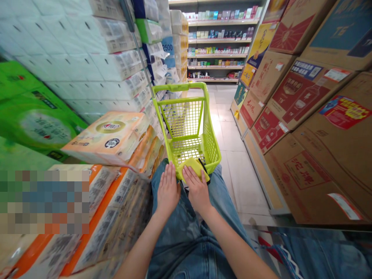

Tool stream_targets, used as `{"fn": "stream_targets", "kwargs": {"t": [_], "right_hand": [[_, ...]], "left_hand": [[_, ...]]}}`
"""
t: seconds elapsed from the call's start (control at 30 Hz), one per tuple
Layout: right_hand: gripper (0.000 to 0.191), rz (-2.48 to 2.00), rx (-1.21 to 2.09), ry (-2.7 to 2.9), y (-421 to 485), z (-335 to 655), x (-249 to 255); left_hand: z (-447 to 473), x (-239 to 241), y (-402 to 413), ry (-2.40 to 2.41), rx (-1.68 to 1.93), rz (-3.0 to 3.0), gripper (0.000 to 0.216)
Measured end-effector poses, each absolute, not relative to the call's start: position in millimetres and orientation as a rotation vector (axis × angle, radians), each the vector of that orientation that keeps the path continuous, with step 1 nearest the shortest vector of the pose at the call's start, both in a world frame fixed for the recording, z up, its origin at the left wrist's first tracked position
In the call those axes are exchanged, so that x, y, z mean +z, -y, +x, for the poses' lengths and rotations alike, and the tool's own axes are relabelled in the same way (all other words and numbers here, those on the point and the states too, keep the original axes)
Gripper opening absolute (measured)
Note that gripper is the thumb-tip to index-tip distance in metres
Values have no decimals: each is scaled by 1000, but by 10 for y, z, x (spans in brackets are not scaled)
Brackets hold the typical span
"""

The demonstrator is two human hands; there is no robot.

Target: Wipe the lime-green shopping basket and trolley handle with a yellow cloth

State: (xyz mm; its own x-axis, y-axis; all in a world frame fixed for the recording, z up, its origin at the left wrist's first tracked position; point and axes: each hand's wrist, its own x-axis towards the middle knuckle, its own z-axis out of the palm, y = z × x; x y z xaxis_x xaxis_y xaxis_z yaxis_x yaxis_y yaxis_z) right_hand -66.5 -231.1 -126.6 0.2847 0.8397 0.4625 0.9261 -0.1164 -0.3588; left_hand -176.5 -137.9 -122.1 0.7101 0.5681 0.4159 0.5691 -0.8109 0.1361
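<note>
A lime-green plastic shopping basket with grid walls stands tilted in front of my knees, its inside bare. My right hand presses a folded yellow cloth against the near rim, fingers laid over it. Beside it, my left hand rests at the basket's near left corner with its fingers stretched out flat. A black strip, perhaps part of the handle, shows behind the cloth. The palms' undersides are hidden.
Packs of tissue paper are piled close on the left, below a white stack. Cardboard cartons line the right side. A tiled aisle leads to shelves of small goods. A thin metal pole slants behind the basket.
</note>
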Motion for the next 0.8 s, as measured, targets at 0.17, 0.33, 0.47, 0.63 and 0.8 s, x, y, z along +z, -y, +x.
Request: {"fn": "stream_targets", "kwargs": {"t": [0.17,0.33,0.47,0.63,0.8], "right_hand": [[75,-2076,-247,1450,2586,-387,-1291],[81,-2139,-340,1326,2802,85,-1326],[83,-2154,-340,1273,2824,185,-1326],[82,-2115,-286,1272,2604,-197,-1301],[72,-2010,-172,1467,2237,-693,-1247]], "left_hand": [[-1747,-1218,1387,975,-703,-2904,80],[-1759,-1231,1369,957,-729,-2905,81],[-1765,-1241,1369,952,-738,-2896,81],[-1768,-1253,1367,955,-729,-2893,81],[-1774,-1262,1353,940,-713,-2880,79]]}}
